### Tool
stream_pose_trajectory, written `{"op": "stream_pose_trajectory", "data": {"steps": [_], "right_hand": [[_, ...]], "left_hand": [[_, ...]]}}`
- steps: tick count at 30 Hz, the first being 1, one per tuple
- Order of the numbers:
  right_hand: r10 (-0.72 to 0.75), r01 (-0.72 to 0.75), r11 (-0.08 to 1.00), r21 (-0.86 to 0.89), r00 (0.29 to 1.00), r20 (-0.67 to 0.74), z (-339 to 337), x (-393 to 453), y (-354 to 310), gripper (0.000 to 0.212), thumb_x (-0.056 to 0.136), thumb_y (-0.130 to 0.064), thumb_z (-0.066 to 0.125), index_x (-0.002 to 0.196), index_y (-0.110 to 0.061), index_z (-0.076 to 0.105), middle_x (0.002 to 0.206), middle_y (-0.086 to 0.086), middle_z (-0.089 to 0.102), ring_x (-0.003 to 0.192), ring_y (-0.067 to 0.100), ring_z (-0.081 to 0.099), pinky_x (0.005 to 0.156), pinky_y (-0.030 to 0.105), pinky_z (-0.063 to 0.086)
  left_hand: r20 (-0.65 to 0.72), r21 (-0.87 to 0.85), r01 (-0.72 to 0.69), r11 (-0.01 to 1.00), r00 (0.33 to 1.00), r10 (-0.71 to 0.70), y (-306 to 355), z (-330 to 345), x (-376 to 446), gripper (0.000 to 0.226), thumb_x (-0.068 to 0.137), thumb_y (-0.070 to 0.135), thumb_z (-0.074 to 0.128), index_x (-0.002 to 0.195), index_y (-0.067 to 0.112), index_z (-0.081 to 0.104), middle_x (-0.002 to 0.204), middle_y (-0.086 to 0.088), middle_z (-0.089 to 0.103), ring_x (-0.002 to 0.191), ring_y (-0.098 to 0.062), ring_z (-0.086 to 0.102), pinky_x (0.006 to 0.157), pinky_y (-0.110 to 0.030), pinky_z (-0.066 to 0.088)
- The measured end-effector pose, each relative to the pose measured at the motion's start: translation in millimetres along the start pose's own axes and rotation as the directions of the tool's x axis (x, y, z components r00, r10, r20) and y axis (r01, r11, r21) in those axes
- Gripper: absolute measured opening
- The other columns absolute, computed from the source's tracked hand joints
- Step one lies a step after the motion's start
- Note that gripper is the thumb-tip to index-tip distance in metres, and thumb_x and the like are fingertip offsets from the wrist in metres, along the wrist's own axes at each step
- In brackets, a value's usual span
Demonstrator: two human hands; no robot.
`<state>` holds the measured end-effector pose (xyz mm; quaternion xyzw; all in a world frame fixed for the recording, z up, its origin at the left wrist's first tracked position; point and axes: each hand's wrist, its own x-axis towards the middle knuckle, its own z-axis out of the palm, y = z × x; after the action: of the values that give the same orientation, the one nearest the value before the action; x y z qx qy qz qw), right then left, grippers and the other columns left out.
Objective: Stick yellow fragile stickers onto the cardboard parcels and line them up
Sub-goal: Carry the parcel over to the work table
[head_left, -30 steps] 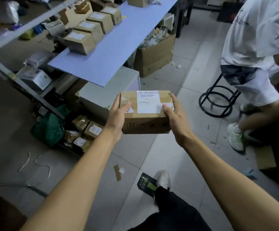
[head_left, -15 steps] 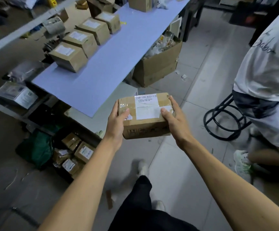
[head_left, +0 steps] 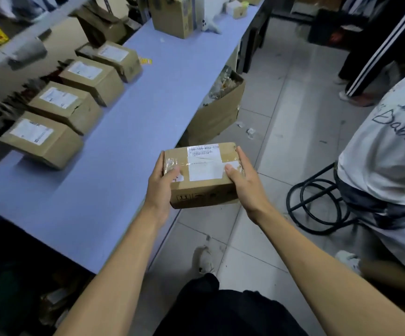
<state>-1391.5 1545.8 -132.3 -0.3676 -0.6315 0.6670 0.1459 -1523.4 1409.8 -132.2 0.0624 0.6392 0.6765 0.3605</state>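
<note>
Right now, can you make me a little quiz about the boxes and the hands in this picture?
1. How many boxes stand in a row on the blue table?
2. True or false: only the left hand holds the box.
3. What lies on the table beside the farthest box of the row: A a yellow sticker, B scissors, C a cup?

Key:
1. Four.
2. False; the right hand grips it too.
3. A, the yellow sticker.

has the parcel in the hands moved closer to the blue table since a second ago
Yes. The held parcel now sits right at the blue table's near edge; earlier it was out over the floor, short of it.
</note>
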Motion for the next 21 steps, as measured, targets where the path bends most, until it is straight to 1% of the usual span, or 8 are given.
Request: {"op": "stream_pose_trajectory", "data": {"steps": [3,6,8,13,15,17,19,21], "right_hand": [[0.018,-0.018,1.0,0.012,1.0,-0.01,-2.9,44.7,-12.3,0.063,0.101,-0.031,0.051,0.156,-0.034,0.02,0.128,-0.026,0.046,0.112,-0.013,0.048,0.089,0.008,0.038],[0.016,-0.015,0.999,0.032,1.0,-0.026,-8.9,88.7,-23.1,0.063,0.101,-0.03,0.052,0.157,-0.032,0.021,0.14,-0.017,0.047,0.126,0.003,0.048,0.101,0.017,0.04],[0.02,-0.019,0.999,0.045,0.999,-0.03,-13.9,118.5,-30.6,0.063,0.101,-0.03,0.052,0.157,-0.031,0.021,0.14,-0.015,0.047,0.126,0.004,0.048,0.105,0.021,0.039],[0.026,-0.025,0.998,0.053,1.0,-0.013,-31.5,204.5,-45.3,0.063,0.101,-0.031,0.052,0.157,-0.031,0.021,0.147,-0.011,0.048,0.128,0.006,0.049,0.108,0.025,0.041],[0.02,-0.02,0.999,0.05,1.0,0.017,-40.8,244.0,-54.7,0.063,0.102,-0.03,0.052,0.157,-0.031,0.021,0.145,-0.012,0.049,0.124,0.001,0.051,0.1,0.015,0.042],[0.023,-0.025,0.999,0.042,0.999,0.046,-50.8,281.6,-66.8,0.063,0.102,-0.03,0.051,0.157,-0.029,0.02,0.14,-0.017,0.05,0.115,-0.011,0.051,0.093,0.007,0.04],[0.023,-0.025,0.999,0.03,0.998,0.066,-59.7,316.5,-80.6,0.063,0.102,-0.03,0.051,0.157,-0.028,0.02,0.136,-0.02,0.048,0.116,-0.01,0.05,0.101,0.013,0.041],[0.03,-0.032,0.999,0.022,0.996,0.088,-67.9,349.5,-93.0,0.064,0.102,-0.03,0.051,0.157,-0.028,0.02,0.143,-0.016,0.045,0.129,0.003,0.046,0.113,0.026,0.036]], "left_hand": [[0.007,0.002,0.029,1.0,1.0,-0.029,16.8,11.4,45.5,0.036,0.101,0.013,0.048,0.127,0.037,0.055,0.105,0.012,0.075,0.097,-0.012,0.072,0.079,-0.03,0.059],[0.017,0.005,0.053,0.999,0.998,-0.053,31.6,24.7,90.2,0.035,0.101,0.012,0.048,0.124,0.038,0.057,0.105,0.013,0.075,0.096,-0.011,0.072,0.076,-0.029,0.058],[0.004,-0.001,0.073,0.997,0.997,-0.073,39.1,34.7,120.6,0.037,0.101,0.011,0.049,0.127,0.036,0.056,0.104,0.012,0.075,0.094,-0.011,0.072,0.07,-0.026,0.058],[-0.048,-0.023,0.099,0.995,0.994,-0.1,58.5,65.2,201.4,0.035,0.101,0.012,0.05,0.117,0.043,0.054,0.095,0.019,0.075,0.088,-0.009,0.073,0.065,-0.025,0.057],[-0.08,-0.035,0.096,0.995,0.992,-0.098,67.5,78.7,234.1,0.037,0.101,0.014,0.051,0.124,0.043,0.052,0.098,0.018,0.073,0.092,-0.01,0.071,0.071,-0.029,0.057],[-0.105,-0.057,0.098,0.994,0.989,-0.103,76.8,93.4,264.1,0.042,0.101,0.014,0.051,0.136,0.037,0.05,0.107,0.014,0.072,0.099,-0.013,0.07,0.082,-0.035,0.056],[-0.136,-0.063,0.093,0.994,0.986,-0.101,87.6,107.4,292.4,0.046,0.101,0.014,0.051,0.143,0.033,0.047,0.114,0.011,0.07,0.101,-0.014,0.07,0.086,-0.036,0.055],[-0.172,-0.06,0.093,0.994,0.98,-0.103,98.1,120.5,318.0,0.049,0.101,0.016,0.051,0.147,0.034,0.043,0.119,0.01,0.068,0.099,-0.011,0.07,0.084,-0.033,0.057]]}}
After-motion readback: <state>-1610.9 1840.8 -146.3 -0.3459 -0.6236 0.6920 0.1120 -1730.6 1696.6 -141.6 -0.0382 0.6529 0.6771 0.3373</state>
